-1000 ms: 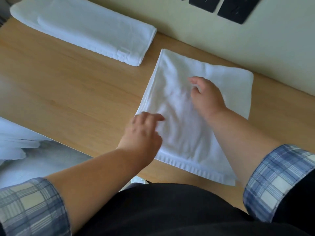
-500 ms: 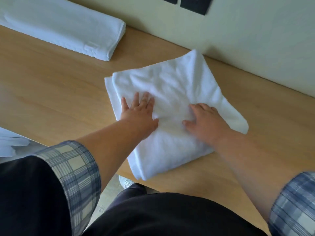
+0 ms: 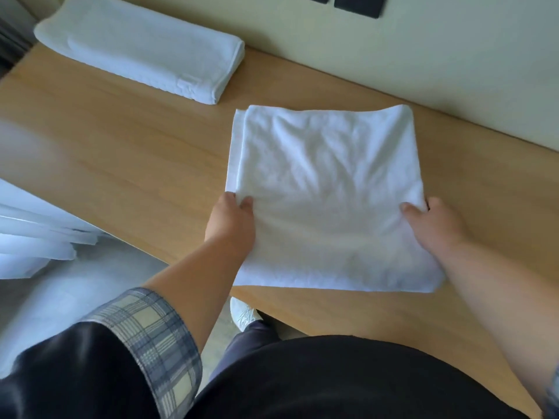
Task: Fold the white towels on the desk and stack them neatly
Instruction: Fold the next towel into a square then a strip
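Since the earlier frame, your hands have shifted from pressing flat on top of the towel (image 3: 326, 189) to its two side edges, and the towel now lies squarer to you at centre right of the frame. Your left hand (image 3: 231, 225) pinches the left edge, thumb on top. Your right hand (image 3: 432, 225) clamps the right edge in the same way. The towel rests on the desk (image 3: 121, 152), with one layer showing slightly offset along its left side.

Progress assessment:
- One folded towel (image 3: 142, 49) lies finished at the upper left of the frame, well apart from the towel in hand.
- The gripped towel appears partly folded; expect at least one further fold.
- Stacking is not yet done.
- White fabric (image 3: 33, 231) shows at the left edge, off the desk; whether it is more towels cannot be determined.
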A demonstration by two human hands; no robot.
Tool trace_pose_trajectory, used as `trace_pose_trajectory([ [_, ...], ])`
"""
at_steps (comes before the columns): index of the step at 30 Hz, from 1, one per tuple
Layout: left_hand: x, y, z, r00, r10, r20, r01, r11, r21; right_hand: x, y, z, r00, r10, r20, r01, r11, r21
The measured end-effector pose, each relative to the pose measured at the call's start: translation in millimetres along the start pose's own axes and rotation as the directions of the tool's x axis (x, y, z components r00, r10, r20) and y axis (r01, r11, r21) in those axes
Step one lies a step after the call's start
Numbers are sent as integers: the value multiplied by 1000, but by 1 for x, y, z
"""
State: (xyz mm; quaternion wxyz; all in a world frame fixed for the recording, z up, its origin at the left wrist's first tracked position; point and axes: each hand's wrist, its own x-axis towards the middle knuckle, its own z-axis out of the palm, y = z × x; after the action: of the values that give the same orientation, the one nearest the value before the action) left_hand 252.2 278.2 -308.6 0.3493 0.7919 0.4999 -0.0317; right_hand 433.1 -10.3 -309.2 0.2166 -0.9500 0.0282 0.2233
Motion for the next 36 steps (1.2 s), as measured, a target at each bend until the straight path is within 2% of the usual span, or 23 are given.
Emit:
trace_pose_trajectory([
  [4, 9, 2, -3, 984, 119, -132, -126, 991, -44, -2, -1, 7, 999, -19, -36, 21, 998, 53],
  [7, 16, 1, -6, 987, 108, -120, -119, 989, -87, -2, -4, 4, 1000, -7, -13, 8, 998, 67],
  [9, 19, -1, -11, 995, 57, -77, -67, 988, -140, -3, -6, -2, 999, 27, 32, -31, 992, 123],
  [11, 15, -8, -15, 998, -59, -16, 54, 977, -207, -13, -9, -9, 993, 65, 101, -86, 971, 222],
  [13, 1, -22, -18, 989, -150, 2, 148, 978, -150, -31, -2, -10, 992, 75, 103, -102, 951, 291],
  [16, -26, -50, -14, 997, -77, 9, 78, 997, -7, -60, 19, 0, 990, 114, 83, -134, 942, 306],
  [18, -36, -54, -11, 999, -36, -6, 35, 999, -25, -68, 26, 10, 987, 126, 100, -150, 946, 288],
  [23, -29, -42, -10, 990, 98, -100, -101, 994, -30, -61, 22, 19, 993, 113, 29, -116, 967, 228],
  [28, -14, -45, -16, 985, 167, -32, -169, 983, -65, -61, 19, 21, 978, 209, 23, -208, 938, 278],
  [30, -9, -43, -19, 986, 165, -13, -166, 984, -64, -66, 13, 21, 993, 99, -66, -83, 974, 209],
  [32, -5, -39, -22, 990, 142, -19, -143, 989, -41, -71, -7, 22, 972, -183, -149, 187, 982, 14],
  [34, -4, -33, -23, 992, 121, -27, -121, 992, -24, -75, -42, 25, 907, -410, -94, 392, 905, -163],
  [36, -2, -31, -22, 993, 115, -35, -116, 992, -45, -74, -89, 28, 825, -561, -65, 532, 810, -246],
])
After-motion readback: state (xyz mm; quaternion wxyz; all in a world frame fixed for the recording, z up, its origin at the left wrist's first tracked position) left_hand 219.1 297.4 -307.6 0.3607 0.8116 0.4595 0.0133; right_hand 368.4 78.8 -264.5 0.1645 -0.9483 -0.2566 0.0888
